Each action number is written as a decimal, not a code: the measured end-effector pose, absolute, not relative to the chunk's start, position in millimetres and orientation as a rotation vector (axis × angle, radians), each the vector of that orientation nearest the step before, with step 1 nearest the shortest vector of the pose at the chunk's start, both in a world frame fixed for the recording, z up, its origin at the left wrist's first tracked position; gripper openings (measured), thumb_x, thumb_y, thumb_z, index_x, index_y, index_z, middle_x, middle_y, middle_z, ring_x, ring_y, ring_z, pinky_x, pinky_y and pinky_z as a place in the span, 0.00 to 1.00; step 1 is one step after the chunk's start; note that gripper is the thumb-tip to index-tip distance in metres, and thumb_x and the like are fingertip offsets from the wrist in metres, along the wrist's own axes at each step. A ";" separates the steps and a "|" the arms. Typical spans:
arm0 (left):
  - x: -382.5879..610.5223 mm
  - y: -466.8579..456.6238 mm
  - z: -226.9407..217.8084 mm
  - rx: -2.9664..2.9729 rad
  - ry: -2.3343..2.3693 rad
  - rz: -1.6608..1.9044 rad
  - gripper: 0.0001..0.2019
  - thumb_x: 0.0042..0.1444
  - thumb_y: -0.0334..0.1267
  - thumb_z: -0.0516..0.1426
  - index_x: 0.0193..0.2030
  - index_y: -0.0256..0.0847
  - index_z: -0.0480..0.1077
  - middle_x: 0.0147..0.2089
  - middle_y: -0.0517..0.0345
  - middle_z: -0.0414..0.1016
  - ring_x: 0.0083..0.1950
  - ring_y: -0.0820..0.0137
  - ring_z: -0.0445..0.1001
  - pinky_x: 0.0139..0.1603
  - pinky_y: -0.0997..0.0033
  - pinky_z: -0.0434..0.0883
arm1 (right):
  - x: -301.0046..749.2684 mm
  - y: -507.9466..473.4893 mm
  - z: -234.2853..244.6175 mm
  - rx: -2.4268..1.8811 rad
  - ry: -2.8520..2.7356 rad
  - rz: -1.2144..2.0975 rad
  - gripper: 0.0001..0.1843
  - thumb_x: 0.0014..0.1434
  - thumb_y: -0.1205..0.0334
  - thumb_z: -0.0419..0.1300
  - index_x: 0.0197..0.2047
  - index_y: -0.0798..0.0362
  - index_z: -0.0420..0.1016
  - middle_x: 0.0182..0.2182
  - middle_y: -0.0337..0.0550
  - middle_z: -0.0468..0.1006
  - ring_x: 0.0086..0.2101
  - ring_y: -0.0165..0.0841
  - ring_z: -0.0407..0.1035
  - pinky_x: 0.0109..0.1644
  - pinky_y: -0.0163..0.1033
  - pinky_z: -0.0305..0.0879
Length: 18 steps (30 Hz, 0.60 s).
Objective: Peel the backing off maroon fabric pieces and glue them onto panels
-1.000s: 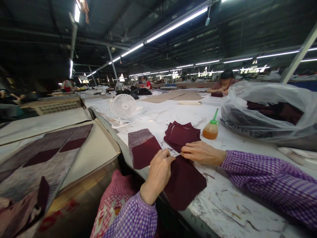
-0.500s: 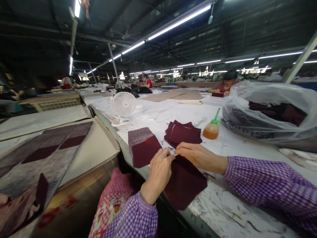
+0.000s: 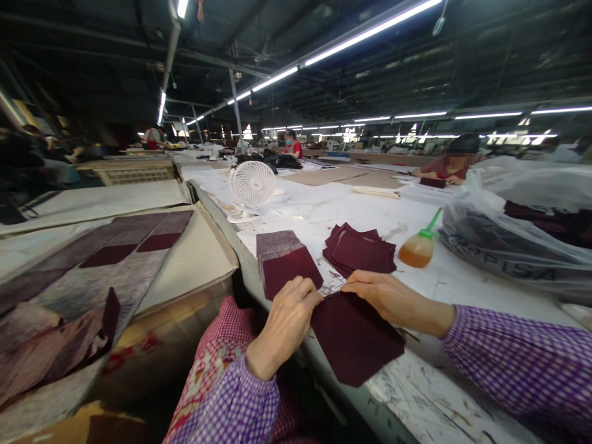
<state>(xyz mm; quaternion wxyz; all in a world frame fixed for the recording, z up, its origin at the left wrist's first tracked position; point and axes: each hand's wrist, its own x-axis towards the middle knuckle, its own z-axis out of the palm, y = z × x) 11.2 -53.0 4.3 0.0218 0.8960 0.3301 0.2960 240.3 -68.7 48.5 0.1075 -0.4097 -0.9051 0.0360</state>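
So the cloth (image 3: 358, 339) is plain dark maroon with clipped corners, lying at the table (image 3: 411, 388) edge, left hand (image 3: 291, 311) curled and pinching its top, right hand (image 3: 391, 299) reaching in flatter, fingertips pinched on that same edge
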 end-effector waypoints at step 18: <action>-6.1 -54.3 6.6 2.401 1.031 1.075 0.08 0.61 0.35 0.51 0.39 0.39 0.71 0.34 0.56 0.69 0.38 0.68 0.65 0.44 0.65 0.64 | 219.8 -75.2 55.5 -1.156 -2.943 -0.468 0.34 0.53 0.79 0.48 0.60 0.45 0.63 0.34 0.46 0.66 0.32 0.32 0.63 0.31 0.33 0.58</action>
